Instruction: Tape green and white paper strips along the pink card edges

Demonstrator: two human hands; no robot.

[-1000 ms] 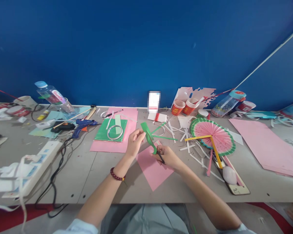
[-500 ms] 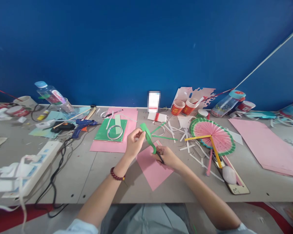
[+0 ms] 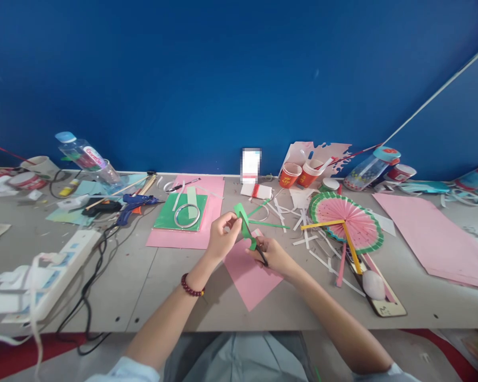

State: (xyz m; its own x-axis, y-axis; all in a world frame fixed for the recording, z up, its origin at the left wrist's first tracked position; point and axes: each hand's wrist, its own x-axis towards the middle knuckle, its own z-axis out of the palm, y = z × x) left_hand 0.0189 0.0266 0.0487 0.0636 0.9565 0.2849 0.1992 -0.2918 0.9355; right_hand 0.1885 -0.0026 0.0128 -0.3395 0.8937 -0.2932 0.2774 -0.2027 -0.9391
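My left hand (image 3: 225, 233) pinches the upper part of a narrow green paper strip (image 3: 245, 222). In my right hand (image 3: 271, 253) is a pair of dark-handled scissors (image 3: 263, 255), its blades lying along the strip. The strip hangs between both hands, its lower end by my right fingers. Below them a pink paper sheet (image 3: 250, 281) lies on the table. Thin green strips (image 3: 269, 224) rest just beyond my right hand.
To the right lie white paper scraps (image 3: 302, 228), a watermelon-patterned paper fan (image 3: 360, 220) and pink sheets (image 3: 434, 239). Red paper cups (image 3: 290, 176) stand behind. At left are a green paper pack (image 3: 179, 215), a blue glue gun (image 3: 137, 204) and a power strip (image 3: 69, 273).
My left hand has moved slightly right, toward my right hand. The green strip, curled before, now lies straighter along the scissor blades.
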